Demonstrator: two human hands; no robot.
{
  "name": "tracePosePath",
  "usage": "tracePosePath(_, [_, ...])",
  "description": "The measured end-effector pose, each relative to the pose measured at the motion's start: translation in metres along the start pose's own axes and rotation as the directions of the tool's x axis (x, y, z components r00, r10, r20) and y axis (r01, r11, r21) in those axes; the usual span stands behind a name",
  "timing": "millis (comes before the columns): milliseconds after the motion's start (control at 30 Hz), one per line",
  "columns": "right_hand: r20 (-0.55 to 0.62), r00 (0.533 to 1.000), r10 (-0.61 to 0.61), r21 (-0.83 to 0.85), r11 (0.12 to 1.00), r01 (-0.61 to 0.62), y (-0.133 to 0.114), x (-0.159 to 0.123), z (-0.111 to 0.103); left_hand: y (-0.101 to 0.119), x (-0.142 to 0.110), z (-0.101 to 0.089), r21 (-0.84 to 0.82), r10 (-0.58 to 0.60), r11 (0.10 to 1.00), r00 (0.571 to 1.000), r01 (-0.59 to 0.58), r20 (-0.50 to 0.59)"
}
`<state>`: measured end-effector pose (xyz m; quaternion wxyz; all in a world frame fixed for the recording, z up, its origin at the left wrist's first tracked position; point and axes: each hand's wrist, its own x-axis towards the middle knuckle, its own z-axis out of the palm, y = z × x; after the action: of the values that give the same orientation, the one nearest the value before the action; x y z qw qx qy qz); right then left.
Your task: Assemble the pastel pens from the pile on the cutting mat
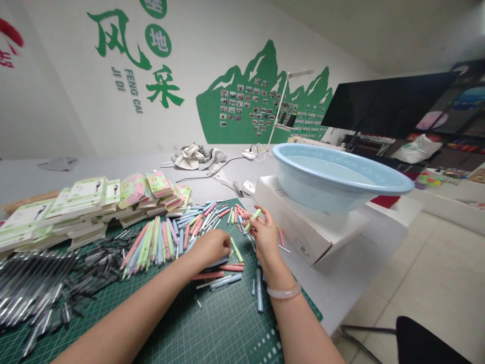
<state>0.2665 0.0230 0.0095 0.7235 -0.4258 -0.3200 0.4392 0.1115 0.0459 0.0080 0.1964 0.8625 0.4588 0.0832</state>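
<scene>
My right hand (267,242) pinches a short light green pen barrel (252,221) between thumb and fingers, tilted up above the mat. Curled fingers close my left hand (215,246) low over loose pen parts; whatever they hold is hidden. Just right of it lies another light green barrel (235,249). Red barrels (232,267) and a blue barrel (226,281) rest below the left hand. A longer blue barrel (259,290) lies near my right wrist. Beyond both hands spreads a heap of pastel barrels and thin white refills (210,216).
A green cutting mat (212,328) covers the near table. Pastel pens (159,242), black pens (30,278) and stacked boxes (76,202) lie left. A light blue basin (341,177) stands on a white box (303,227) at right. Grey cloths (195,156) lie behind.
</scene>
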Motion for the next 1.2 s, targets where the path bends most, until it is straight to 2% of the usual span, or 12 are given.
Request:
tracePosePath(167, [0.004, 1.000, -0.007, 0.010, 1.000, 0.007, -0.004, 0.002, -0.003, 0.017, -0.003, 0.011, 0.091, -0.108, 0.990, 0.994, 0.110, -0.026])
tracePosePath(300, [-0.002, 1.000, -0.010, -0.003, 1.000, 0.010, -0.004, 0.003, -0.003, 0.022, -0.004, 0.015, 0.097, -0.159, 0.982, 0.986, 0.163, -0.050])
tracePosePath(500, [0.020, 1.000, -0.011, -0.033, 0.999, 0.012, -0.003, 0.002, -0.003, 0.000, 0.004, 0.003, -0.089, -0.148, 0.986, 0.986, 0.140, -0.082])
tracePosePath(667, [0.149, 0.988, 0.050, -0.114, 0.993, -0.034, 0.002, 0.003, -0.001, -0.025, 0.004, -0.008, -0.330, -0.141, 0.936, 0.989, 0.122, -0.034])
tracePosePath(767, [0.233, 0.968, 0.090, -0.225, 0.974, -0.036, 0.008, 0.001, 0.002, -0.030, 0.000, -0.013, -0.529, -0.158, 0.841, 0.987, 0.116, -0.036])
tracePosePath(867, [0.311, 0.935, 0.171, -0.342, 0.938, -0.058, 0.014, -0.004, 0.005, -0.024, -0.002, -0.015, -0.746, -0.176, 0.660, 0.984, 0.090, -0.038])
tracePosePath(933, [0.366, 0.905, 0.217, -0.359, 0.930, -0.078, 0.016, -0.008, 0.007, -0.018, -0.002, -0.016, -0.789, -0.157, 0.611, 0.987, 0.062, -0.043])
tracePosePath(1000, [0.394, 0.894, 0.214, -0.353, 0.933, -0.068, 0.017, -0.010, 0.008, -0.014, -0.001, -0.015, -0.787, -0.114, 0.616, 0.992, 0.031, -0.050])
tracePosePath(1067, [0.373, 0.908, 0.194, -0.349, 0.935, -0.056, 0.015, -0.009, 0.007, -0.015, 0.000, -0.016, -0.766, -0.074, 0.642, 0.996, 0.007, -0.053])
tracePosePath(1133, [0.294, 0.941, 0.170, -0.332, 0.941, -0.066, 0.012, -0.006, 0.005, -0.019, 0.000, -0.016, -0.658, -0.051, 0.753, 0.994, -0.028, -0.101])
tracePosePath(1200, [0.189, 0.974, 0.127, -0.304, 0.951, -0.065, 0.009, -0.003, 0.002, -0.023, -0.001, -0.015, -0.435, -0.002, 0.898, 0.986, -0.072, -0.167])
